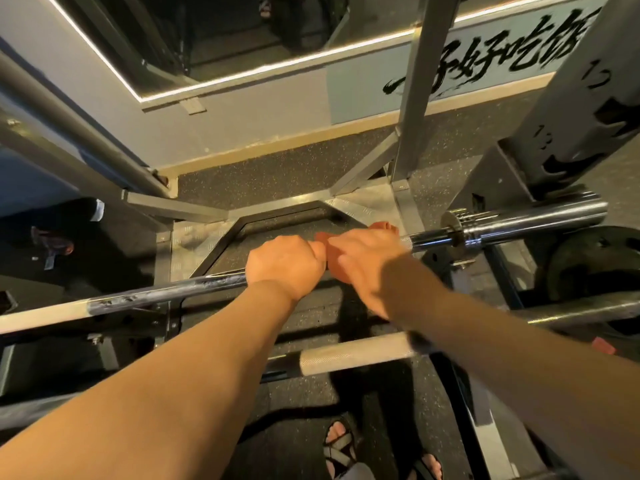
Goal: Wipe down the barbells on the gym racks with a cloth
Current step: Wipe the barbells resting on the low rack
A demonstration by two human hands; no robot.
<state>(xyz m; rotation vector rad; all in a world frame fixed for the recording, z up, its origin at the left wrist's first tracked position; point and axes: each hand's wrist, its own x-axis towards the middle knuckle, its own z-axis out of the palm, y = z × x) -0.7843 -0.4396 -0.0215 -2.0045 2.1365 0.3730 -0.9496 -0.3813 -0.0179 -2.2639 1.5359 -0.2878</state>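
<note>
Floor [298,403] is lying below; my left hand [285,263] is gripping the sideways barbell [156,292], my right hand [363,258] squeezing the cloth [382,227] just beside it.

Black brush-painted Chinese characters [512,50] on pale blue wall band [363,77]: 好吃 legible, others cut off by rack post [424,64]. Small dark marks on rack upright [568,109]: unreadable.

Dark speckled rubber floor [277,178]. Grey steel rack frame [417,98] stands on it, its base rails angled around a black mat inset [277,226]. Long chrome steel barbell [166,292] spans the rack crosswise; support points not visible. Black round weight plate [588,265] low at right. Two sandalled feet [341,441] on the rubber.
</note>
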